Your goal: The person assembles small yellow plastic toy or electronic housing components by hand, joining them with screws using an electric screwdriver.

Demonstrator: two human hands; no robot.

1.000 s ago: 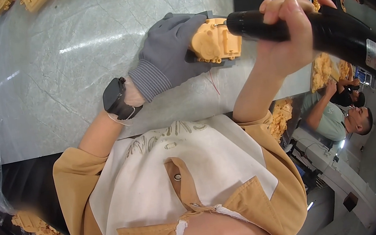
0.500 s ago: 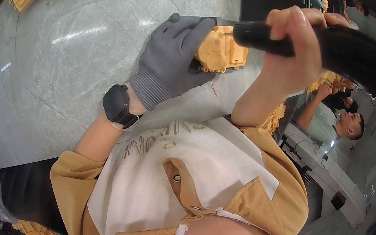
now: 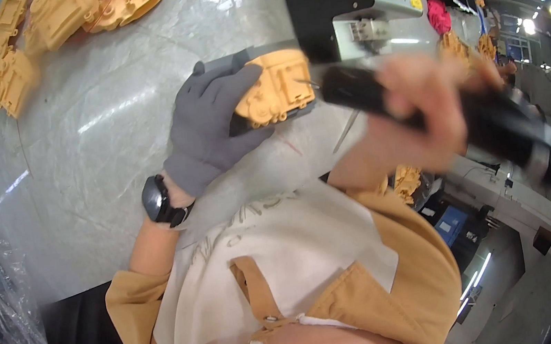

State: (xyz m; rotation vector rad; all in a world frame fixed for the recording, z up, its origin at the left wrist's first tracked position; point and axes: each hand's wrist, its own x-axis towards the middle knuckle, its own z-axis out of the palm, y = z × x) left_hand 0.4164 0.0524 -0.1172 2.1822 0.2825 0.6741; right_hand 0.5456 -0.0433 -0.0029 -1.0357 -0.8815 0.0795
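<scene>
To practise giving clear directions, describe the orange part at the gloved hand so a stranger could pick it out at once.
On the grey marbled table, find the grey-gloved left hand, upper middle. It holds a boxy orange part, toward which a black tool in the bare right hand points. Unlike the orange pieces at the table's upper left, this one is held.

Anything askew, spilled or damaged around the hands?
Nothing visibly spilled or broken. Slightly odd: a thin red wire lies near the orange part, its ends unclear. The left hand is gloved, while the right hand, on the black driver, is bare.
</scene>
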